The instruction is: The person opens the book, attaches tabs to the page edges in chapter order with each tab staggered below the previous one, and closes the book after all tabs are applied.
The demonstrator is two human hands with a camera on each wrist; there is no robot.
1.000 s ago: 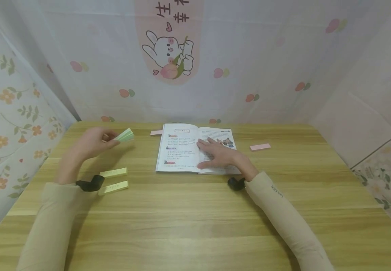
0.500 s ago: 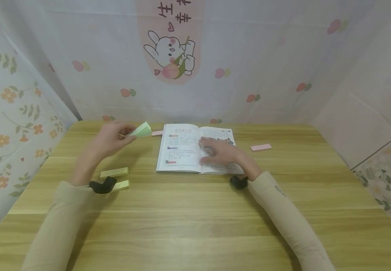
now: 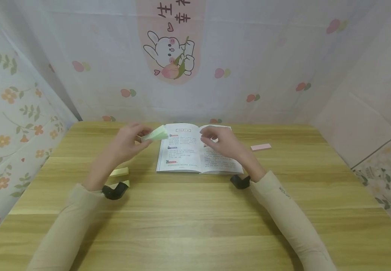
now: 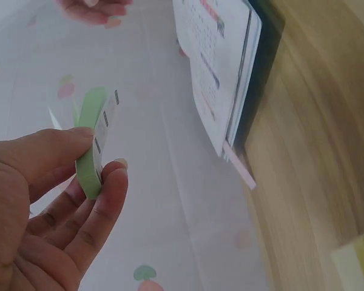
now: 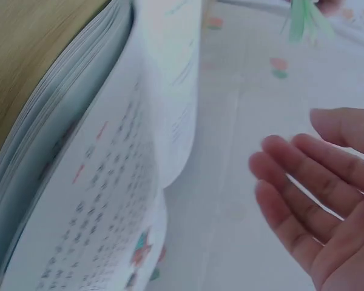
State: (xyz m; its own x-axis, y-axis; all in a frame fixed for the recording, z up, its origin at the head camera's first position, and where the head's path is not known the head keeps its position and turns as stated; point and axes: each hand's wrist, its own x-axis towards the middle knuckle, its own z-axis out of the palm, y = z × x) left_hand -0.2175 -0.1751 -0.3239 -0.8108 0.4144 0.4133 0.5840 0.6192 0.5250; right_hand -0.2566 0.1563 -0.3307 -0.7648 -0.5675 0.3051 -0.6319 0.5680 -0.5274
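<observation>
My left hand [image 3: 126, 143] pinches a pad of light green sticky notes [image 3: 157, 133] between thumb and fingers, at the left edge of an open book [image 3: 182, 150]. In the left wrist view the pad's sheets fan apart, and dark marks show on its pale side. Over the right page hovers my right hand [image 3: 225, 142], its fingers loosely bent and nothing in them; the right wrist view has it apart from the printed page [image 5: 97, 200]. A pink paper strip [image 4: 239, 167] sticks out of the book's edge in the left wrist view.
A pink sticky-note pad [image 3: 261, 146] lies right of the book. Two yellow pads, the farther yellow pad [image 3: 119, 172] and one partly behind the left wrist's black camera mount [image 3: 115, 191], lie on the wooden table [image 3: 195, 218]. A patterned cloth [image 3: 249, 56] hangs behind.
My left hand has moved right with the green sticky notes, from beside the book to its left edge. My right hand has lifted off the right page and its fingers have bent.
</observation>
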